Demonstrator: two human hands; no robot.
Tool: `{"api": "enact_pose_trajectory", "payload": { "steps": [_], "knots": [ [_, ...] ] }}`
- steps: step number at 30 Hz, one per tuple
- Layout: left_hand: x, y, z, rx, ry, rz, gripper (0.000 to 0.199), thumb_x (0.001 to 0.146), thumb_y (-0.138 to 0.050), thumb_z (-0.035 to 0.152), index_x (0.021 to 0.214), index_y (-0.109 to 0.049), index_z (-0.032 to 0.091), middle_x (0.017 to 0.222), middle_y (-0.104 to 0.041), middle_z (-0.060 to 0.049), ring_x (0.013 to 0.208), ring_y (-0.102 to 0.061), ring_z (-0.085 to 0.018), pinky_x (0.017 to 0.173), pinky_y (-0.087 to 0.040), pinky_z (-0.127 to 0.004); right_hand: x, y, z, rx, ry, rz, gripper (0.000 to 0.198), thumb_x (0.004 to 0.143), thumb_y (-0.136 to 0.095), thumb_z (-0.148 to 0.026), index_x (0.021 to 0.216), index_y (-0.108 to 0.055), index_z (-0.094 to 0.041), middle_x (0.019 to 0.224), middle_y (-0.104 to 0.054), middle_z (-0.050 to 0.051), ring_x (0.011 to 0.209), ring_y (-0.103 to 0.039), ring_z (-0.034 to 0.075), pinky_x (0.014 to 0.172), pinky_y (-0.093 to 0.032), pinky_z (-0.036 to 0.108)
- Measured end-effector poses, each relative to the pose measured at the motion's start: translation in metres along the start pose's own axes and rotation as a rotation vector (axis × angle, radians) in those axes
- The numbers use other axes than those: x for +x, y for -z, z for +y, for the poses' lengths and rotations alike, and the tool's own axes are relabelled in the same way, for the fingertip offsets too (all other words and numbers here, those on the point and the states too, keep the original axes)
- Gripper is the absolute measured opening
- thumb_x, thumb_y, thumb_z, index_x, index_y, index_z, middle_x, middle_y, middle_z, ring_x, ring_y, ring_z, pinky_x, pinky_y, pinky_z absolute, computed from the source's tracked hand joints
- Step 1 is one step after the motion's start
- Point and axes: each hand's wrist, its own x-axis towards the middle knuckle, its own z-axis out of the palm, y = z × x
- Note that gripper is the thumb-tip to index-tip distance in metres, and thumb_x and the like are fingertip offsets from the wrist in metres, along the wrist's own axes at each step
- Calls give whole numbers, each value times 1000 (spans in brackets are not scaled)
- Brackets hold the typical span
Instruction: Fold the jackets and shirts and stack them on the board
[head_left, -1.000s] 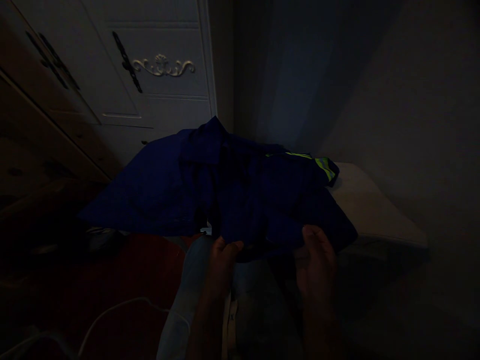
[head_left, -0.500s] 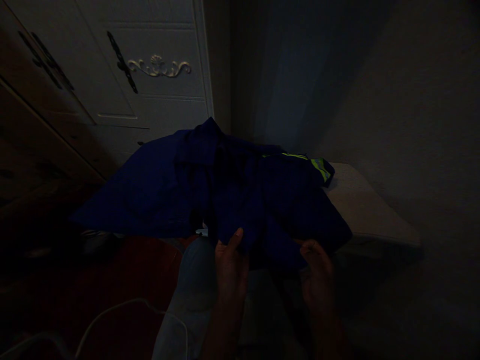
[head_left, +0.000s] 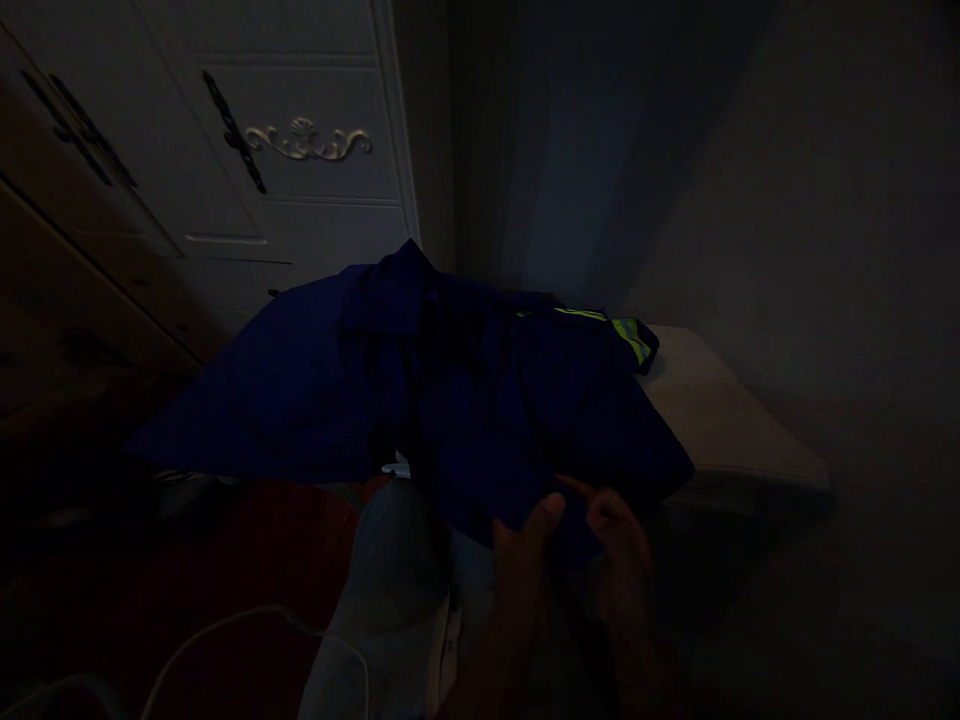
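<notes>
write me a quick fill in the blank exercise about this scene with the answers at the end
1. Beside the right hand, the left hand has its ____ on top of the dark blue cloth garment.
2. A pale, flat-topped surface shows past the garment's ____ end in the picture.
3. A thin white cable curves over the dark ____ floor.
4. A long dark handle sits just ____ of a pale scrolled ornament.

Missing words: thumb; right; red; left

Pale cabinet [head_left: 307, 90], dim bare wall [head_left: 810, 250]
</notes>
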Motion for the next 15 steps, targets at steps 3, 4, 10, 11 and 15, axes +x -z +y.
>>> {"api": "enact_pose_trajectory", "payload": {
  "steps": [3,4,10,11,15],
  "knots": [
    [7,1,-5,192,-120,144,57,49,-92,23,100,-68,17,97,-73,-6,89,-70,-22,83,-55,-32,-1,3,1,34,-9,28,32,63,-75,-41,60,-52,-19,96,-73,9,67,-61,20,58,-45,29],
    [11,1,-5,200,-112,186,53,52,-91,26,100,-69,16,99,-73,-7,91,-70,-22,83,-55,-32,-1,4,1,44,-3,43,31,63,-74,-40,60,-52,-19,94,-73,8,64,-61,19,56,-44,28],
    [33,3,-2,96,2,169,42,68,-83,41,96,-72,11,89,-74,-12,82,-72,-23,75,-58,-33,3,16,8,-18,79,152,27,68,-69,-39,64,-50,-20,90,-72,5,67,-63,19,60,-45,29],
    [33,3,-1,119,-4,175,44,68,-83,41,98,-71,11,91,-75,-12,83,-72,-23,75,-58,-33,5,18,10,-36,68,172,27,68,-69,-39,64,-50,-20,90,-72,5,68,-64,20,61,-46,30],
    [28,0,-1,229,-49,275,56,67,-85,38,114,-67,14,114,-71,-14,99,-70,-25,87,-57,-36,11,25,13,-162,87,169,28,69,-73,-40,73,-54,-20,100,-72,8,86,-67,25,73,-50,36]
  ]
}}
